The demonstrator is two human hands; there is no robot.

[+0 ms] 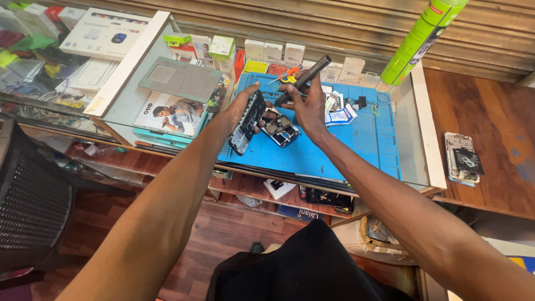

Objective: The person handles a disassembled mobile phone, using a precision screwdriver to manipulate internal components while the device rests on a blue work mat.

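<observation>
- Left hand (243,106): grip closed around an opened phone frame (247,123), held tilted above the blue mat (334,150)
- Right hand (310,106): grip closed on a dark screwdriver (304,80)
- Circuit board (281,129) lies on the worktop just below both grips

One camera sits on my head and looks steeply down and forward over my outstretched arms. It faces the glass-topped table (409,139) from its near edge, close enough that my forearms fill the lower frame and my lap shows at the bottom. The far edge of the table and a wall of wooden slats (312,22) close the top. No second view shares the scene.
</observation>
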